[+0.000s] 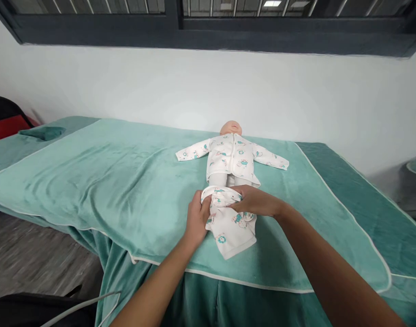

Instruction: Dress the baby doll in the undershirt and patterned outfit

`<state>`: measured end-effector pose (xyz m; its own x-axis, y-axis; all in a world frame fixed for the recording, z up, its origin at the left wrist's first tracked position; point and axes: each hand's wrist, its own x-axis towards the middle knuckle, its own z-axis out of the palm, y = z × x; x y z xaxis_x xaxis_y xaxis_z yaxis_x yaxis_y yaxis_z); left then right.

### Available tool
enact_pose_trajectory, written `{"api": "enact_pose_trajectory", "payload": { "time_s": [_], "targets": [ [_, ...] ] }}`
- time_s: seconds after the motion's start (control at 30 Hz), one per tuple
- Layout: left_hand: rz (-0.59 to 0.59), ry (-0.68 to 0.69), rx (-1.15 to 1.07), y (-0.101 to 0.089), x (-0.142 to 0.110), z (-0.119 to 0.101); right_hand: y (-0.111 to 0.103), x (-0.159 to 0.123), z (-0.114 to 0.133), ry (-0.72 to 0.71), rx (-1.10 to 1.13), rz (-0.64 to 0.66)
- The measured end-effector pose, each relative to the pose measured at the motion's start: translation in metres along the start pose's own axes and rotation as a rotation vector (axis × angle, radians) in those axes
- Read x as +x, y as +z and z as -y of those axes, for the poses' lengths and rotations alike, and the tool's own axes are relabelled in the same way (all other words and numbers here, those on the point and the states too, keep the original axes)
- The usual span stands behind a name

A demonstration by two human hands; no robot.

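Note:
A baby doll (pixel 230 128) lies on its back, its head toward the wall. It wears a white printed jacket (pixel 225 156) with the sleeves spread to both sides. Below the jacket hem its pale upper legs (pixel 217 180) show. Printed baby pants (pixel 230 231) in matching fabric are bunched around the lower legs, which they hide. My left hand (pixel 197 215) grips the waistband side of the pants at the left, thumb on top. On the right, my right hand (pixel 255 200) is closed on the same waistband, its fingers partly inside the cloth.
A light green blanket (pixel 126 181) with pale edging covers the table, over a darker green cloth (pixel 371 200). Behind stands a white wall (pixel 126 86) under a dark window frame (pixel 208 36). A red and black object (pixel 7 122) is at the far left; a pale cable (pixel 78 306) runs lower left.

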<state>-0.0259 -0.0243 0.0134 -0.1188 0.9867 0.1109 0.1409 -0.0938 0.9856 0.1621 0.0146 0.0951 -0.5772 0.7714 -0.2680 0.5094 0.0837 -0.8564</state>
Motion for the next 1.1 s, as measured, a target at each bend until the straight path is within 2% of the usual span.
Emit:
{"api": "enact_pose_trajectory", "payload": {
  "time_s": [0.13, 0.33, 0.47, 0.57, 0.77, 0.93, 1.1],
  "targets": [
    [0.003, 0.023, 0.101, -0.001, 0.025, -0.004, -0.002, 0.002, 0.001, 0.032, -0.058, -0.016],
    [0.049, 0.174, 0.209, -0.001, 0.059, 0.000, -0.004, 0.007, 0.002, 0.030, -0.115, -0.053],
    [0.089, 0.248, 0.287, 0.001, 0.082, 0.002, -0.002, 0.011, 0.004, 0.043, -0.256, -0.139],
    [0.076, 0.292, 0.371, 0.003, 0.095, 0.003, 0.002, 0.016, 0.005, 0.045, -0.350, -0.205],
    [0.006, 0.354, 0.587, 0.010, 0.113, 0.007, 0.010, 0.027, 0.003, 0.119, -0.455, -0.395],
    [-0.042, 0.357, 0.766, 0.015, 0.122, 0.006, 0.014, 0.031, 0.002, 0.118, -0.460, -0.507],
    [-0.065, 0.365, 0.913, 0.017, 0.126, 0.006, 0.017, 0.037, -0.004, 0.207, -0.469, -0.600]
  ]
}}
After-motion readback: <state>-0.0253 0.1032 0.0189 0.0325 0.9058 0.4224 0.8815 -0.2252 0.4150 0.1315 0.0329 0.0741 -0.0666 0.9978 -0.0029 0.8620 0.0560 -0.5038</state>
